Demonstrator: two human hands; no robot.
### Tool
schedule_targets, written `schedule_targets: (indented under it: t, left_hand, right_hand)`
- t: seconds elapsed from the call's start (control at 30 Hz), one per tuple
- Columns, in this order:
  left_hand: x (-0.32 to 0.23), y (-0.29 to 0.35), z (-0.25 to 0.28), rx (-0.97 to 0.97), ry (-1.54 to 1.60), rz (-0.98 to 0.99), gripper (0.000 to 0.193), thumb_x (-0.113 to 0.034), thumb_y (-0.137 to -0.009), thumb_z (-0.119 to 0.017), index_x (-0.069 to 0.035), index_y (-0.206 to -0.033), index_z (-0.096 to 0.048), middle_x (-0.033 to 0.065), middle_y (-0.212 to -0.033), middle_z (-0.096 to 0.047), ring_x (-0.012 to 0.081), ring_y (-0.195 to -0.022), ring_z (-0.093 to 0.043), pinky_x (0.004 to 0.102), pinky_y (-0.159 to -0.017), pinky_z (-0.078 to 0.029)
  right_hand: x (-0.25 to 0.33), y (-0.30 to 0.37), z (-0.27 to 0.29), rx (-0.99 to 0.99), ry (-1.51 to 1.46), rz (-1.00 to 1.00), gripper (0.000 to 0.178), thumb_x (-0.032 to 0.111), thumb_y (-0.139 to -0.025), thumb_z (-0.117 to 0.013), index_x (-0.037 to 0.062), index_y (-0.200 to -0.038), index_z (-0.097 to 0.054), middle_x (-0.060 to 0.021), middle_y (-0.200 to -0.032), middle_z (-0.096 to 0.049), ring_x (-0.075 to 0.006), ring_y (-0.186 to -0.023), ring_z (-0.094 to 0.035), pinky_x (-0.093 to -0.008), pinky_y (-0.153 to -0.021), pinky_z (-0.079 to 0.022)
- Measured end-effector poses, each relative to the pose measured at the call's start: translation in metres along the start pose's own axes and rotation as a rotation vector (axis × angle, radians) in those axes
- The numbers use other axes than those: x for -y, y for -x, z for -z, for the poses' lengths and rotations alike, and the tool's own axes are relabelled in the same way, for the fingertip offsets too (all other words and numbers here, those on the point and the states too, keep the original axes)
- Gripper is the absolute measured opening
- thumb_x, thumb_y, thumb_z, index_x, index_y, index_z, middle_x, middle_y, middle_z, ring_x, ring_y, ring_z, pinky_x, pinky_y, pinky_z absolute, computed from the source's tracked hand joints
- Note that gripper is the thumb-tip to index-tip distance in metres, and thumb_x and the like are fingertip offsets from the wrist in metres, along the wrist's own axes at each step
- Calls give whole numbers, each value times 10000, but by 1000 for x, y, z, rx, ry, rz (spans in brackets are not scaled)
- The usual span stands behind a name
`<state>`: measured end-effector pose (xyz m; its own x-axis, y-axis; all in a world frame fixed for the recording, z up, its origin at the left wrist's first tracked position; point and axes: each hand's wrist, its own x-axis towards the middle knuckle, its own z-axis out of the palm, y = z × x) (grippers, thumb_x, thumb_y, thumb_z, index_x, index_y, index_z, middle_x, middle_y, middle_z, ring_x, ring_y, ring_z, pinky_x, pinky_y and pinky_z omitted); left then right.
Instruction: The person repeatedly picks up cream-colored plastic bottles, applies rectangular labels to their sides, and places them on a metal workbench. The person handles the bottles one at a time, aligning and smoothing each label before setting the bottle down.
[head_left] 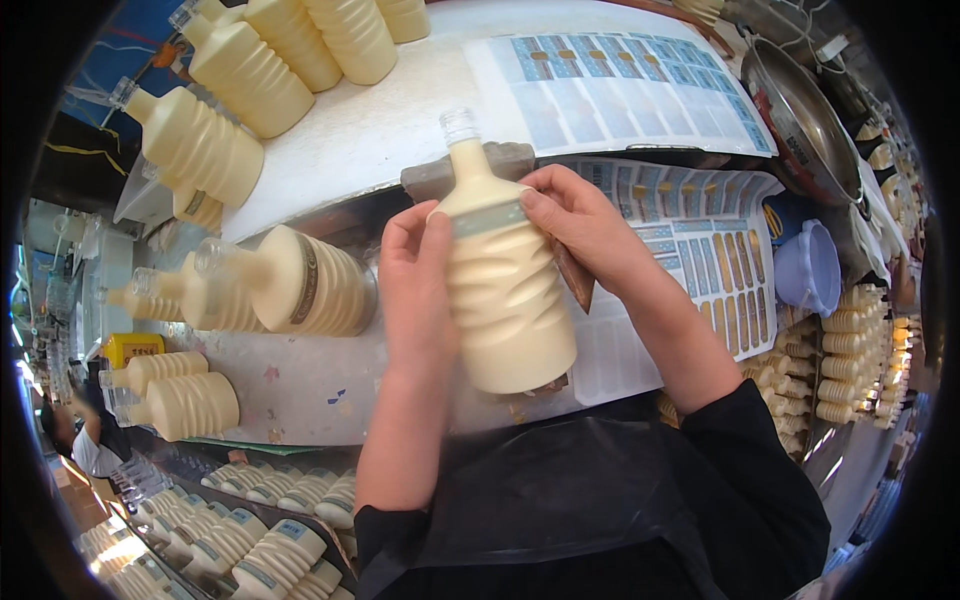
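A cream-coloured bottle (510, 330) with wavy ribbed sides and a clear threaded neck stands up between my hands, its neck pointing away from me. Around its shoulder runs a grey-green label band (487, 219). My left hand (415, 270) closes on the bottle's left shoulder, thumb against the band's left end. On the other side, my right hand (580, 225) presses its thumb on the band's right end, fingers curled behind. A grey block (430, 180) shows behind the neck, and a brown pointed piece (573, 278) lies under my right hand.
Printed label sheets (640, 100) lie at the far right, with another sheet (715, 265) nearer. Cream bottles (310, 285) stand left, others (245, 80) far left. Labelled bottles (280, 560) fill the lower left. At right are a lilac bucket (808, 268) and a metal pan (805, 115).
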<state>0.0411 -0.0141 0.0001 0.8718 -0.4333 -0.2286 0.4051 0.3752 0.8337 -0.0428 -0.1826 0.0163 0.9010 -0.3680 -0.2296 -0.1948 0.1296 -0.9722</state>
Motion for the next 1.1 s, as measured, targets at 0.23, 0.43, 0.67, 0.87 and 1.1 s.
schedule_targets:
  t: [0.23, 0.43, 0.67, 0.87, 1.1]
  left_hand:
    - [3, -1, 2, -4, 13, 6, 207, -148, -1038, -617, -28, -1202, -582, 55, -1140, -631, 120, -1027, -595, 292, -931, -509]
    - [-4, -3, 1, 83, -41, 7, 245, -253, -1093, -524, -46, -1215, -571, 67, -1111, -664, 144, -1012, -639, 304, -900, -552]
    - [-1, -2, -3, 34, -70, 13, 234, -209, -1072, -567, -25, -1216, -565, 69, -1146, -631, 116, -1026, -597, 284, -907, -515]
    - [1, -3, 1, 48, -17, 24, 239, -223, -1083, -545, -26, -1212, -583, 76, -1136, -654, 131, -1025, -617, 294, -911, -528]
    - [4, -5, 5, 21, 15, 55, 249, -207, -1097, -505, -29, -1255, -577, 102, -1159, -677, 172, -1034, -658, 328, -917, -566]
  right_hand:
    - [5, 2, 0, -4, 26, -62, 319, 294, -1047, -622, 17, -1202, -579, -28, -1002, -656, -56, -882, -590, -212, -772, -488]
    - [2, -1, 2, -12, 75, -19, 341, 308, -1042, -630, 13, -1205, -579, -46, -998, -663, -63, -841, -593, -215, -722, -490]
    - [-6, -1, 1, -16, 29, 1, 334, 284, -1026, -656, 13, -1205, -577, -55, -1027, -672, -81, -918, -616, -239, -816, -501]
    - [-6, -1, 1, -2, -12, -2, 334, 281, -1025, -656, 13, -1207, -574, -61, -1040, -677, -80, -919, -622, -240, -809, -504]
    - [-1, 1, 0, -3, -15, -16, 331, 276, -1027, -649, 14, -1212, -569, -58, -1030, -680, -73, -910, -621, -227, -781, -502]
